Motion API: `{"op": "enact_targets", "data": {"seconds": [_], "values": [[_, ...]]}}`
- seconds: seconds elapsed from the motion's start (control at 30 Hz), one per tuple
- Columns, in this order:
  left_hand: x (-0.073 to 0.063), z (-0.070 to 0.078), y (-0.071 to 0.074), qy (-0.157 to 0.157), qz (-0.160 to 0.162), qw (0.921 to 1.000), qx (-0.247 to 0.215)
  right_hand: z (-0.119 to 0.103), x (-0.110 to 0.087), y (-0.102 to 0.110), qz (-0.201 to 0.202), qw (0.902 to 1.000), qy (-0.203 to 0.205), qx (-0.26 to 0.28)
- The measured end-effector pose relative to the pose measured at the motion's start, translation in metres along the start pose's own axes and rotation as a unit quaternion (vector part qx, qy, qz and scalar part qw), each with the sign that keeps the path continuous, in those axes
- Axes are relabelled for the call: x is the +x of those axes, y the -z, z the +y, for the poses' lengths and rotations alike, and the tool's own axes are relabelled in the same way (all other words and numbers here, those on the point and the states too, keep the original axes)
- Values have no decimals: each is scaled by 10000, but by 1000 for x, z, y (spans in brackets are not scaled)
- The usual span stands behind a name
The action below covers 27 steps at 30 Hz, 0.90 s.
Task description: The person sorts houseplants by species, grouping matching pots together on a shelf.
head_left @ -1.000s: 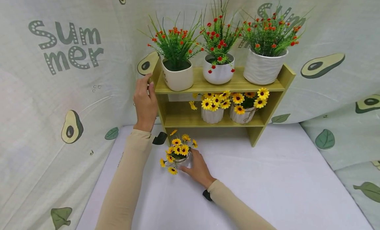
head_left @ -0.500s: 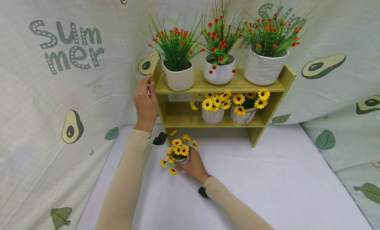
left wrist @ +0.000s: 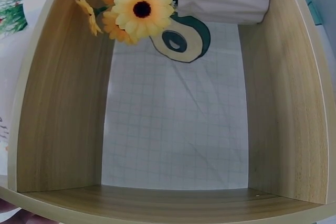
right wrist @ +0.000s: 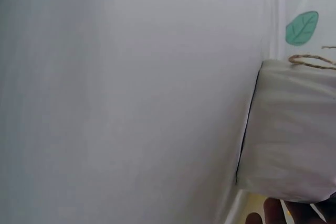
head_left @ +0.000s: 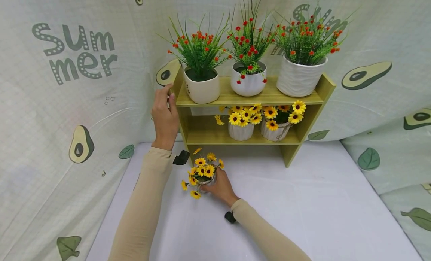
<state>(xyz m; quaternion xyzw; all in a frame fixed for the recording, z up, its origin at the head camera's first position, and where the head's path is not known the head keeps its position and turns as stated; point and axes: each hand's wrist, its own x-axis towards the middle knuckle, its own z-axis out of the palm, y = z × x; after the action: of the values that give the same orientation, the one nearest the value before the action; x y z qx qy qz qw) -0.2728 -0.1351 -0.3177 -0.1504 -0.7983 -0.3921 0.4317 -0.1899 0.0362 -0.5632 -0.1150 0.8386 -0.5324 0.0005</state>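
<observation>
My left hand [head_left: 165,117] holds the upper left corner of a wooden two-tier shelf [head_left: 208,135], its thumb at the front edge of the side panel. In the left wrist view, part of its fingers [left wrist: 18,216] shows below the shelf's board. On the table in front of the shelf's left leg is a small white flower pot [head_left: 207,184] with yellow sunflowers [head_left: 201,170]. My right hand [head_left: 220,188] grips that pot from its right side. The right wrist view shows the pot [right wrist: 289,135] close up, twine near its rim, with fingertips [right wrist: 273,211] beside it.
Three white pots with red-flowered grass, a left one [head_left: 202,89], a middle one [head_left: 248,83] and a right one [head_left: 300,77], stand on the top tier. Below are two sunflower pots, one central [head_left: 240,131], one right [head_left: 275,131]. Printed cloth [head_left: 84,103] hangs behind the table [head_left: 286,201].
My right hand has moved slightly left and closed more fully around the sunflower pot, which stays about where it was. The left hand keeps its place on the shelf.
</observation>
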Motion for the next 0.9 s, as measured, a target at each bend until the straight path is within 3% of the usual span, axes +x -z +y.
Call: {"op": "enact_targets", "data": {"seconds": [0.27, 0.47, 0.73, 0.9], "values": [[-1, 1, 0, 50, -29, 10000, 19, -3, -9, 2, 154, 9990, -409, -107], [-1, 1, 1, 29, -8, 10000, 30, -5, -14, 7, 242, 9994, -218, -142], [0, 0, 0, -12, 53, 10000, 23, -3, -15, 12, 70, 9995, -221, -227], [0, -1, -1, -1, 51, 10000, 6, -1, -14, 11, 98, 9994, 75, -317]]}}
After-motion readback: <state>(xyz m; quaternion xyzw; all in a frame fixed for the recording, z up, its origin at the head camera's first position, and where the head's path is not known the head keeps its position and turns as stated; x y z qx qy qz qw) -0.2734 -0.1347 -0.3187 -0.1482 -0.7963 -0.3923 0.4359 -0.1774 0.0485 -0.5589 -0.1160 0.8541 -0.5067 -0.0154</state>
